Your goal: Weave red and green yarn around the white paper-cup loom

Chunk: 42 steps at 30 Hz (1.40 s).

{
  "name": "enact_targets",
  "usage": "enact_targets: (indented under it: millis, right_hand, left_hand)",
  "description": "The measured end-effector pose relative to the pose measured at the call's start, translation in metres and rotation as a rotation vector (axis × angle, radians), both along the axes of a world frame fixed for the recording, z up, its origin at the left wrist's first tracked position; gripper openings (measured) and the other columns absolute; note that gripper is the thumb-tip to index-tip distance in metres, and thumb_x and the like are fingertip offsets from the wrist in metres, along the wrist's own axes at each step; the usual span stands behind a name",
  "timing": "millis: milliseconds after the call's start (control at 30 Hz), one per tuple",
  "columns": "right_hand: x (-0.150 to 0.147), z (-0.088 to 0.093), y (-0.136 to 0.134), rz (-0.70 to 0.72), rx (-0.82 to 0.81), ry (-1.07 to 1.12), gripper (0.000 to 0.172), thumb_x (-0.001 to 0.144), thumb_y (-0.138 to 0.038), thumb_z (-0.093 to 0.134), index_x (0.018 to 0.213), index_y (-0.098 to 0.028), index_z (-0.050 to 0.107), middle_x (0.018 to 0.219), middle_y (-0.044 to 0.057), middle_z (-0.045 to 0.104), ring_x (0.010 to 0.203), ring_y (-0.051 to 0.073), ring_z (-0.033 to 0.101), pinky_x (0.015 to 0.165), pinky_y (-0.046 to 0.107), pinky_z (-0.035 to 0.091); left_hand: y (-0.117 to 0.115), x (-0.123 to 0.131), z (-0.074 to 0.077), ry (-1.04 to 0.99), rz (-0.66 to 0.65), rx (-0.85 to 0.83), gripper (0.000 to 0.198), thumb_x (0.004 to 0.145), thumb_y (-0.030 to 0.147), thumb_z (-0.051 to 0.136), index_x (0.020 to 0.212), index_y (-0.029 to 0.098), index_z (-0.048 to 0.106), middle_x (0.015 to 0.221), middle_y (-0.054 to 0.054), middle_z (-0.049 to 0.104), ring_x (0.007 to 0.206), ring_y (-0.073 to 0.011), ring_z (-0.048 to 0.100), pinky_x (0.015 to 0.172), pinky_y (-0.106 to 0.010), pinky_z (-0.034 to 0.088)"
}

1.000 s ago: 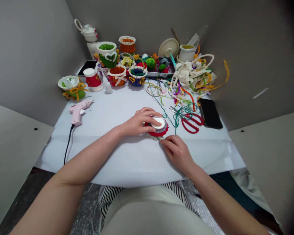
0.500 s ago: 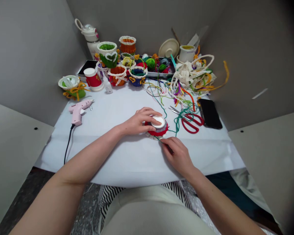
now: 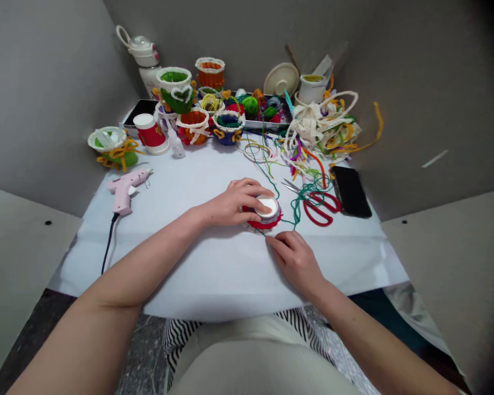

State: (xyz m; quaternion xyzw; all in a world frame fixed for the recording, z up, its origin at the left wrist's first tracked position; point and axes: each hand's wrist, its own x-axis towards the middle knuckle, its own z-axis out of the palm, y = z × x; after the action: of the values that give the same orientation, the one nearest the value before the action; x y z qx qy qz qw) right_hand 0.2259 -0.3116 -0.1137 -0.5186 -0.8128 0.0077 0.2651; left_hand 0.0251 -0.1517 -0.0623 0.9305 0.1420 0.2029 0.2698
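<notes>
A small upturned cup wrapped in red yarn (image 3: 267,215) stands on the white table cover (image 3: 197,181), its white base facing up. My left hand (image 3: 234,202) curls round the cup's left side and holds it down. Just below the cup, my right hand (image 3: 293,257) pinches a green yarn strand (image 3: 297,206). The strand runs from my fingers round the cup's lower edge and off toward the tangle beside the scissors.
Red scissors (image 3: 321,207) and a black phone (image 3: 349,191) lie right of the cup. A pink glue gun (image 3: 125,185) with its black cord lies at left. Decorated cups (image 3: 193,125), a tray of yarn balls (image 3: 255,107) and a heap of ribbons (image 3: 325,129) crowd the back.
My right hand has shifted slightly left along the cup's lower edge with the green strand. The left hand has stayed on the cup. The camera has tilted a little.
</notes>
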Motion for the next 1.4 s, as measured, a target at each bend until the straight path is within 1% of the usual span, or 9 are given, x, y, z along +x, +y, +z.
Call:
enact_targets:
  millis: [167,367,667,833,1000,1133,1233,1300,1400]
  right_hand:
    - [0.003,0.003,0.001,-0.008,0.005,-0.028,0.022,0.094,-0.011,0.048,0.104,-0.017,0.066,0.087,0.009,0.06,0.08,0.02,0.051,0.069,0.033,0.047]
    - [0.003,0.006,0.006,-0.107,0.016,0.014,0.019,0.092,-0.012,0.049,0.096,-0.015,0.068,0.084,0.009,0.06,0.079,0.021,0.053,0.07,0.033,0.047]
    - [0.009,0.013,0.025,-0.318,-0.17,0.226,0.011,0.086,-0.018,0.057,0.082,-0.018,0.068,0.079,0.004,0.062,0.073,0.018,0.059,0.069,0.031,0.046]
    - [0.008,0.015,0.036,-0.395,-0.154,0.313,0.011,0.081,-0.018,0.059,0.075,-0.017,0.067,0.074,0.003,0.062,0.067,0.017,0.057,0.064,0.03,0.044]
    - [0.007,0.012,0.034,-0.381,-0.137,0.363,0.012,0.084,-0.022,0.058,0.077,-0.018,0.067,0.076,0.004,0.063,0.069,0.017,0.058,0.063,0.03,0.044]
    - [0.007,0.008,0.034,-0.376,-0.136,0.376,0.011,0.083,-0.021,0.058,0.076,-0.018,0.066,0.076,0.004,0.062,0.068,0.017,0.057,0.064,0.03,0.044]
    - [0.007,0.008,0.034,-0.353,-0.127,0.377,0.011,0.083,-0.02,0.059,0.075,-0.019,0.065,0.074,0.003,0.06,0.068,0.017,0.056,0.063,0.03,0.044]
    - [0.008,0.01,0.032,-0.298,-0.13,0.407,0.01,0.085,-0.021,0.059,0.079,-0.019,0.066,0.077,0.003,0.06,0.069,0.017,0.057,0.064,0.03,0.045]
    - [0.009,0.013,0.025,-0.189,-0.139,0.44,0.011,0.089,-0.021,0.056,0.088,-0.02,0.067,0.083,0.004,0.061,0.075,0.017,0.058,0.067,0.03,0.047]
  left_hand:
    - [-0.001,0.0,-0.001,0.022,-0.032,-0.012,0.024,0.086,0.039,0.061,0.106,0.03,0.071,0.137,-0.002,0.056,0.126,-0.0258,0.041,0.105,-0.046,0.027]
    - [0.002,0.0,0.0,0.018,-0.026,-0.05,0.024,0.087,0.039,0.059,0.106,0.031,0.071,0.137,-0.002,0.056,0.127,-0.0248,0.041,0.107,-0.046,0.026]
    - [0.002,0.001,0.0,-0.001,-0.014,-0.129,0.023,0.084,0.035,0.064,0.104,0.032,0.072,0.135,-0.002,0.057,0.126,-0.0251,0.042,0.109,-0.048,0.026]
    - [0.005,0.001,-0.002,-0.033,-0.024,-0.136,0.023,0.083,0.031,0.064,0.105,0.031,0.072,0.134,-0.003,0.058,0.125,-0.0249,0.044,0.108,-0.048,0.027]
    - [-0.002,0.004,-0.004,-0.061,0.018,-0.152,0.022,0.082,0.033,0.064,0.102,0.028,0.072,0.133,-0.006,0.056,0.125,-0.0251,0.045,0.107,-0.048,0.029]
    - [-0.021,0.015,-0.008,-0.116,0.26,-0.14,0.033,0.072,0.047,0.073,0.095,0.023,0.07,0.127,-0.009,0.052,0.123,-0.0269,0.044,0.105,-0.047,0.032]
    - [-0.028,0.021,-0.008,-0.129,0.362,-0.146,0.038,0.07,0.047,0.074,0.097,0.021,0.066,0.116,-0.009,0.056,0.115,-0.0254,0.048,0.1,-0.044,0.036]
    - [-0.026,0.019,-0.004,-0.12,0.34,-0.131,0.034,0.075,0.043,0.071,0.101,0.021,0.064,0.115,-0.008,0.059,0.113,-0.024,0.048,0.099,-0.042,0.036]
    - [-0.015,0.008,0.008,-0.032,0.152,-0.09,0.035,0.08,0.038,0.066,0.113,0.025,0.062,0.122,-0.006,0.061,0.118,-0.0234,0.046,0.102,-0.042,0.031]
